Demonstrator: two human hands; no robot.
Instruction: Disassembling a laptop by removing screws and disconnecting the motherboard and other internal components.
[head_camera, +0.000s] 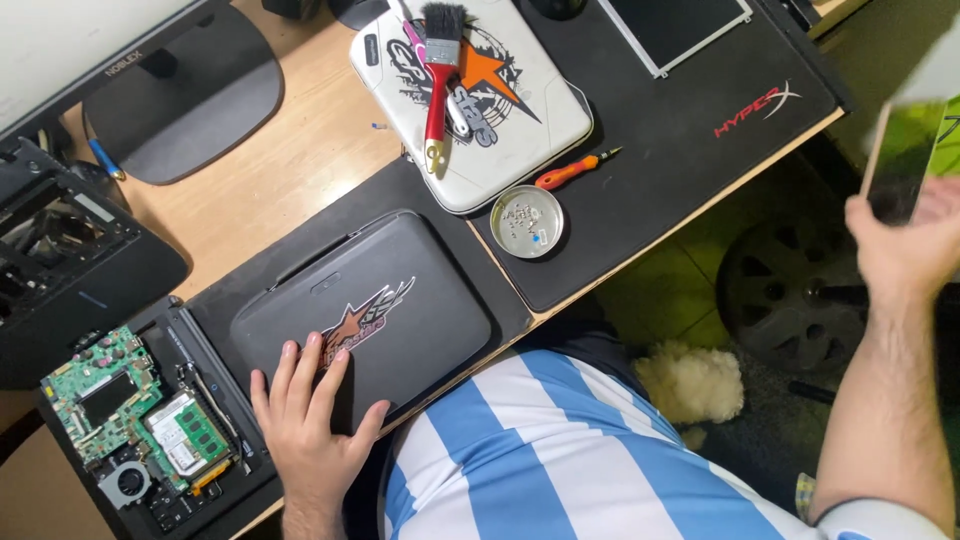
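My left hand (310, 415) lies flat, fingers spread, on the lid of a closed dark grey small laptop (400, 300) with a star sticker, near the desk's front edge. My right hand (905, 245) is out to the right, beyond the desk, holding up a thin flat panel (900, 165) that looks blurred. Left of the dark laptop lies an opened laptop base with a green circuit board (120, 400), memory module and small fan exposed.
A white laptop (500, 100) carries a red-handled brush (438, 75). An orange screwdriver (572, 170) and a round metal tin of screws (527, 222) lie on the black desk mat (720, 130). A monitor stand (190, 95) sits back left, a screen panel (675, 25) at the back.
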